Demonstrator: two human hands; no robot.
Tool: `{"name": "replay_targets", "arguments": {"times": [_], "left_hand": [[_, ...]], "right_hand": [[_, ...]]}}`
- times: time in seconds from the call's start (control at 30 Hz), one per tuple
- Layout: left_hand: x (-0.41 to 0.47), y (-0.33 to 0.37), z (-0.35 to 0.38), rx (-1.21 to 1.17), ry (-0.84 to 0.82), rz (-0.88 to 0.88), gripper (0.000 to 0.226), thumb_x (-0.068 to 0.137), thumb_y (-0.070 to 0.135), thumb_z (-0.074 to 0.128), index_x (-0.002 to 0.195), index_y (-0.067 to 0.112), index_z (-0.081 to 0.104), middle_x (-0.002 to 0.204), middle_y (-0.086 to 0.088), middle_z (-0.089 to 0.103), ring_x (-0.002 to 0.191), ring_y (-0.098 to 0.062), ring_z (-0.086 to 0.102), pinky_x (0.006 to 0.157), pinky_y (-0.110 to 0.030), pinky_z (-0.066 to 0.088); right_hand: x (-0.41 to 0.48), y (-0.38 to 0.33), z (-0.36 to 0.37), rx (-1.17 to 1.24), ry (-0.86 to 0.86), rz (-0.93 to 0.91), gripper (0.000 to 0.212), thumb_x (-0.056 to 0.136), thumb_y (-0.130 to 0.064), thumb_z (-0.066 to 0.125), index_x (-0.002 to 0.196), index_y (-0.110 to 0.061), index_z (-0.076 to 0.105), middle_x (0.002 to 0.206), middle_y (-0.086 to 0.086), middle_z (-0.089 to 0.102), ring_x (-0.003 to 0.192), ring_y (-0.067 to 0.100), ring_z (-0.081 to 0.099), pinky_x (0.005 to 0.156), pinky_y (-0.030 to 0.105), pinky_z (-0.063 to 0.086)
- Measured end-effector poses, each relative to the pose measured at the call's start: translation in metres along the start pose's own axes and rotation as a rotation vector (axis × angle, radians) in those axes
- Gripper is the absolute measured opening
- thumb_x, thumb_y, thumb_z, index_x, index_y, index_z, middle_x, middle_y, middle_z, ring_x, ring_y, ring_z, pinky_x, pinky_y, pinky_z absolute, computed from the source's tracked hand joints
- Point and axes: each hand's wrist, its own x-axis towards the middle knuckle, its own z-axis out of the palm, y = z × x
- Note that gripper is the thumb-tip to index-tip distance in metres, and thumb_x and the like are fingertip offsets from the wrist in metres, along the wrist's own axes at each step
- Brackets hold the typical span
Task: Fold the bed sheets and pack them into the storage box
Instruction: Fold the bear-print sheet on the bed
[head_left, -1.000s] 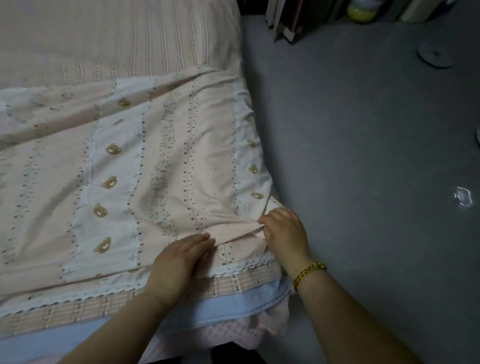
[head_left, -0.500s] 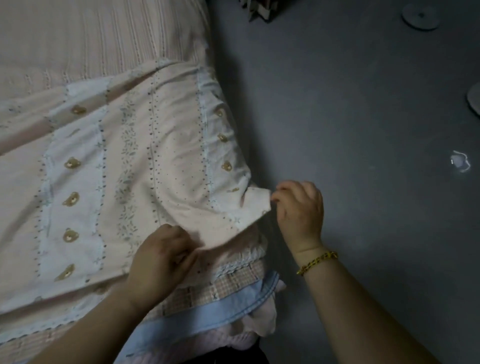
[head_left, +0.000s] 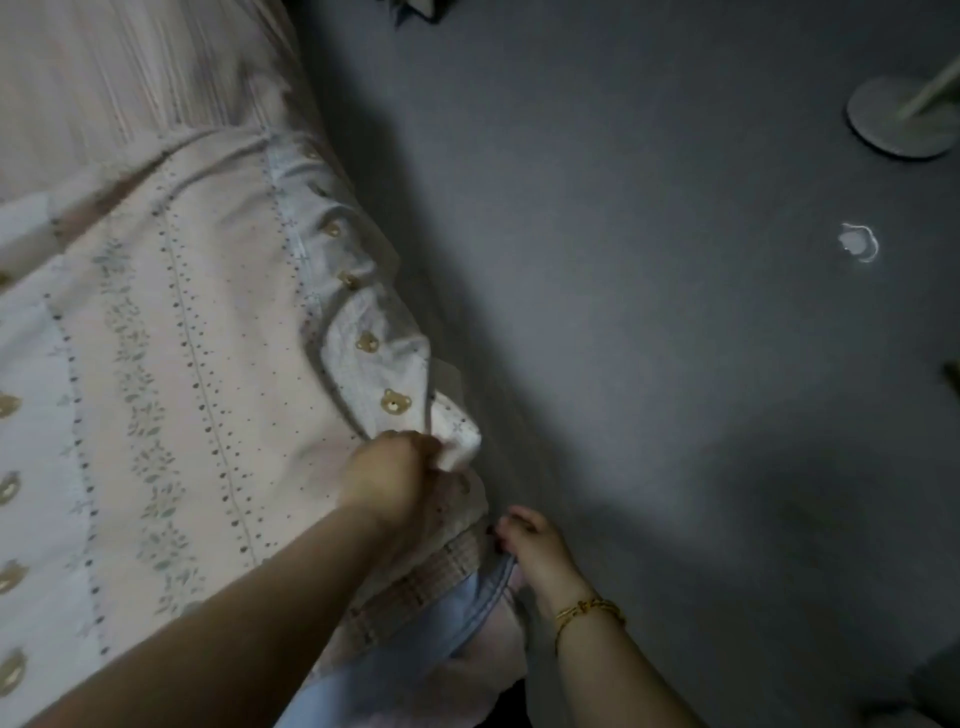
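The left hand (head_left: 387, 467) was clenched on a bunched corner of the bear-print sheet (head_left: 208, 364); the right hand (head_left: 537, 553), a gold bracelet (head_left: 589, 610) at its wrist, curled its fingers against the blue hem (head_left: 457, 613) just below, though whether it gripped could not be told; the sheet lay spread over the bed (head_left: 130, 67), at its edge, with grey floor (head_left: 649, 260) beside.

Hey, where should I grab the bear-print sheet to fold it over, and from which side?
Take the bear-print sheet by its near right corner, coming from the floor side. That corner is loose and bunched, lifted off the plaid band beneath; the left hand grips it there.
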Motion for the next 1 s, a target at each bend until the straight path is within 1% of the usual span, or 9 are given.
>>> {"name": "replay_targets", "arguments": {"times": [0.07,0.17,0.3,0.43,0.53,0.67,0.8,0.9,1.0], "left_hand": [[0.017,0.006,-0.014,-0.247,0.046,-0.108,0.02,0.091,0.025,0.054,0.097,0.014,0.069,0.098,-0.011,0.068,0.094,-0.029,0.061,0.074,-0.028,0.043],[0.035,0.008,-0.035,-0.54,0.179,-0.189,0.009,0.088,0.018,0.057,0.082,0.019,0.064,0.074,0.006,0.062,0.071,-0.007,0.056,0.057,-0.01,0.039],[0.05,0.008,-0.033,-0.536,0.094,-0.242,0.015,0.089,0.02,0.052,0.08,0.022,0.064,0.078,0.003,0.061,0.081,-0.013,0.056,0.073,-0.02,0.036],[0.068,0.011,-0.041,-0.569,0.126,-0.222,0.033,0.089,0.015,0.052,0.056,0.019,0.056,0.05,0.01,0.055,0.049,0.003,0.053,0.053,-0.009,0.037],[0.086,0.018,-0.059,-0.534,0.166,-0.149,0.018,0.088,0.013,0.056,0.072,0.013,0.064,0.063,0.0,0.057,0.051,0.001,0.052,0.049,-0.008,0.036],[0.103,0.025,-0.076,-0.42,0.161,-0.024,0.021,0.086,0.018,0.061,0.077,0.001,0.069,0.064,-0.007,0.056,0.05,-0.001,0.05,0.054,-0.02,0.034],[0.103,0.029,-0.087,-0.412,0.139,0.069,0.023,0.087,0.024,0.061,0.085,0.004,0.073,0.061,0.002,0.055,0.046,0.015,0.049,0.049,-0.006,0.034],[0.1,0.03,-0.091,-0.408,0.091,0.083,0.024,0.087,0.026,0.061,0.086,0.005,0.073,0.057,0.005,0.054,0.046,0.012,0.049,0.048,-0.007,0.034],[0.096,0.032,-0.082,-0.369,-0.022,0.11,0.031,0.087,0.029,0.06,0.07,0.005,0.07,0.063,-0.012,0.06,0.05,-0.003,0.049,0.05,-0.015,0.034]], "right_hand": [[-0.001,-0.004,0.004,0.02,-0.035,0.017,0.038,0.096,-0.016,0.045,0.133,-0.004,0.042,0.133,0.015,0.049,0.118,0.027,0.049,0.091,0.028,0.042],[0.0,-0.013,0.007,0.05,-0.088,0.029,0.048,0.097,-0.026,0.045,0.141,-0.011,0.033,0.141,0.009,0.042,0.127,0.025,0.043,0.103,0.031,0.038],[0.004,-0.025,0.015,0.106,-0.09,-0.035,0.055,0.095,-0.023,0.049,0.144,-0.018,0.025,0.143,0.007,0.037,0.13,0.023,0.039,0.103,0.03,0.036],[0.004,-0.035,0.026,0.343,-0.081,-0.083,0.061,0.091,-0.013,0.054,0.144,-0.016,0.024,0.144,0.01,0.037,0.126,0.024,0.043,0.102,0.03,0.038],[0.003,-0.046,0.036,0.128,0.166,-0.264,0.062,0.087,-0.008,0.06,0.141,-0.01,0.03,0.143,0.01,0.036,0.129,0.021,0.039,0.096,0.017,0.034],[-0.009,-0.088,0.056,0.003,0.214,-0.542,0.064,0.083,-0.025,0.066,0.138,-0.014,0.036,0.137,0.003,0.039,0.128,0.016,0.038,0.094,0.012,0.028],[-0.007,-0.145,0.048,0.149,0.34,-0.63,0.064,0.082,-0.026,0.065,0.138,-0.016,0.035,0.138,0.005,0.042,0.123,0.021,0.047,0.097,0.029,0.042],[-0.004,-0.171,0.024,-0.271,0.439,-0.704,0.034,0.089,-0.022,0.053,0.123,-0.019,0.054,0.127,0.004,0.056,0.114,0.024,0.054,0.085,0.028,0.043],[0.002,-0.179,-0.01,-0.483,0.543,-0.745,0.029,0.088,-0.01,0.048,0.109,-0.016,0.067,0.118,0.006,0.062,0.112,0.026,0.051,0.085,0.027,0.039]]}}
